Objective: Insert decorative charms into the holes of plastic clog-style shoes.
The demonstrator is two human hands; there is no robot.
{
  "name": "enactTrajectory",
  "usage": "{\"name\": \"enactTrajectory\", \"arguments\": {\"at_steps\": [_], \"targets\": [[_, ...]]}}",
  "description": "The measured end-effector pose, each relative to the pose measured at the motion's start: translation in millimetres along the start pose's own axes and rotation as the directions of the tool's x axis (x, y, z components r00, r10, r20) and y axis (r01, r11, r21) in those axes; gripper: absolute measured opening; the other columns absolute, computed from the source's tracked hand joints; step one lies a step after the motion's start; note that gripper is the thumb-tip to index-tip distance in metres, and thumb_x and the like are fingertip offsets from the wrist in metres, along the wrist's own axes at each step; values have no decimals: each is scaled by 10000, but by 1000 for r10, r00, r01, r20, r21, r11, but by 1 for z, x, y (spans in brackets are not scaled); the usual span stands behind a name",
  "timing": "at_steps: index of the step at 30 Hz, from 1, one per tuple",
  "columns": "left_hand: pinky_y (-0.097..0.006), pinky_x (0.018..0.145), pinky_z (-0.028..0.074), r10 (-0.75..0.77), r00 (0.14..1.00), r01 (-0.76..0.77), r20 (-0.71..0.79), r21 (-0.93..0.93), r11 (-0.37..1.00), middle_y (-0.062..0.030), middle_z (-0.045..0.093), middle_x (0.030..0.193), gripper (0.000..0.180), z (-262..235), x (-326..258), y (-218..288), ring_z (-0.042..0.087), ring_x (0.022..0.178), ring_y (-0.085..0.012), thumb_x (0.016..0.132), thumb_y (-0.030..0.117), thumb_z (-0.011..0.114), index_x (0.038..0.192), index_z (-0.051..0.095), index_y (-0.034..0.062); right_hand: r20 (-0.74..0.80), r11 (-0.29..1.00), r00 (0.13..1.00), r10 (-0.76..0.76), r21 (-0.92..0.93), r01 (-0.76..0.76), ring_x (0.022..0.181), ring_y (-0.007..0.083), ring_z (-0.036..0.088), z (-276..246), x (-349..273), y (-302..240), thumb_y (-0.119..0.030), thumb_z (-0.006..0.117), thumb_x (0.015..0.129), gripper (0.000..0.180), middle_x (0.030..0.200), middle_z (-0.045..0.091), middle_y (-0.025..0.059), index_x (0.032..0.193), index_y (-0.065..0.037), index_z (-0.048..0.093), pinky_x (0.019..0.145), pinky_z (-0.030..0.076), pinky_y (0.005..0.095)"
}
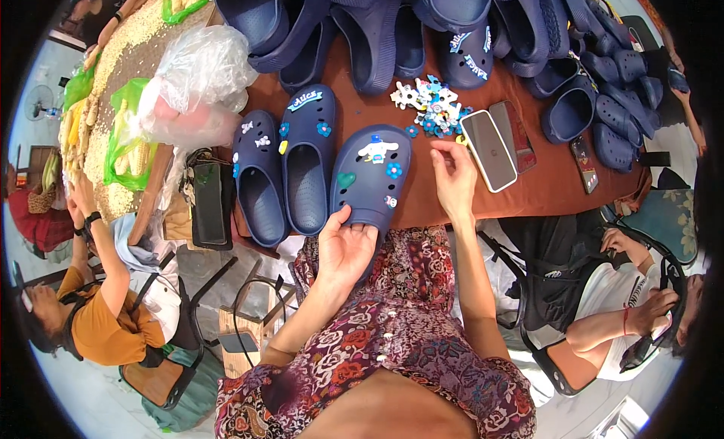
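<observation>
Left hand (345,247): closed around heel end of navy clog (371,179), thumb on top, fingers beneath
Right hand (455,179): fingers curled and pinched, just right of clog; contents cannot tell
Clog: toe on brown table (543,186), heel overhanging the edge, charms fitted
Nearby: loose charm pile (431,107), two decorated clogs (285,167) left, phone (489,150) right

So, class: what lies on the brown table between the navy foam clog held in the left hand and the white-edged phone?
In the head view, the right hand lies between the navy foam clog and the white-edged phone, over bare brown table.
</observation>
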State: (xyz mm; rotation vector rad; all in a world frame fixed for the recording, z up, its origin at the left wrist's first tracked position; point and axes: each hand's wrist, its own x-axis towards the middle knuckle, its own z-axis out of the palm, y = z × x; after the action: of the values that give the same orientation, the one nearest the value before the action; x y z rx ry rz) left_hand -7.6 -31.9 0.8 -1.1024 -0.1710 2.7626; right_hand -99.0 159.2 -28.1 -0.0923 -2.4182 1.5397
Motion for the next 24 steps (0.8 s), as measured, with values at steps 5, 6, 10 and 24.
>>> {"name": "enactTrajectory", "arguments": {"at_steps": [5,6,10,24], "targets": [[-447,1083,349,-26,1000,26,-15,-4,1000,-160,547,1245,330,3,0,-1,481,1219,-299,876,76,574,1175,497,-41,82,957,980,-182,-216,195,819,321,612,20,26,16,-71,614,848,131,904,613,136,966,-33,655,706,478,398],[-447,1083,349,-19,1000,19,-16,-6,1000,-160,547,1245,330,3,0,0,481,1219,-299,876,76,574,1175,497,-41,87,957,979,-182,-211,197,819,321,612,24,30,17,-71,614,848,131,904,613,136,966,-33,655,706,478,398],[-451,1084,343,-24,1000,24,3,-28,999,-169,528,1269,331,0,1,-2,466,1232,-303,893,110,565,1184,491,-30,117,907,977,-181,-364,211,839,322,610,35,43,23,-106,658,812,178,868,606,140,979,-45,658,711,479,408],[-459,1130,303,-25,998,16,52,166,986,-137,502,1283,320,-6,-6,-11,445,1258,-268,898,86,601,1189,482,26,-39,982,989,-142,-130,136,639,136,553,3,37,-7,-77,636,860,120,789,601,71,963,-21,612,611,455,275]]}}
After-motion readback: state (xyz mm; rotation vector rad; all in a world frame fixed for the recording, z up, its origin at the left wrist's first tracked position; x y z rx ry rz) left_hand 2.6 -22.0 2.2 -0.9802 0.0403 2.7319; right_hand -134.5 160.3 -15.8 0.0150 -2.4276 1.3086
